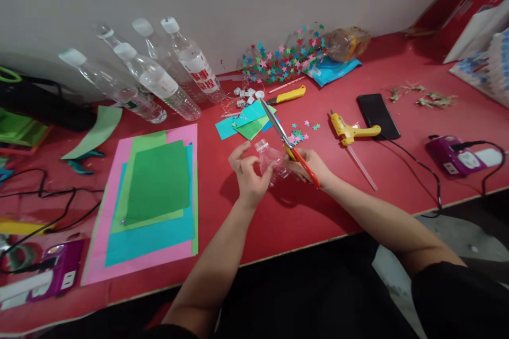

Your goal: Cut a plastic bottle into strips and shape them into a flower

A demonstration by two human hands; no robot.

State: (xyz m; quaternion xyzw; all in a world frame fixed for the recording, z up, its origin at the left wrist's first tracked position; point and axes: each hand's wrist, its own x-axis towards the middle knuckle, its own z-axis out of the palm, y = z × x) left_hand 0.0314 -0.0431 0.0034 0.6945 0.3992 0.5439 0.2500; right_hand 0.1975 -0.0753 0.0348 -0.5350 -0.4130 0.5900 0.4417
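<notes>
In the head view, my left hand (251, 175) pinches the clear top piece of a cut plastic bottle (269, 153), its neck pointing away from me. My right hand (308, 165) is closed around scissors (307, 165) with red and yellow handles. Their metal blades point up and to the left, above the bottle piece, and look nearly together. The right fingertips also lie close against the bottle piece; whether they grip it is hard to tell. Small paper stars (303, 132) are scattered on the red table just beyond, beside blue and green paper pieces (250, 119).
Several clear bottles (159, 79) stand along the wall at left. Coloured paper sheets (159, 183) lie stacked left of my hands. To the right are a yellow glue gun (352, 130), a phone (377, 115) and a purple power socket (451, 153). A yellow cutter (290, 94) lies behind.
</notes>
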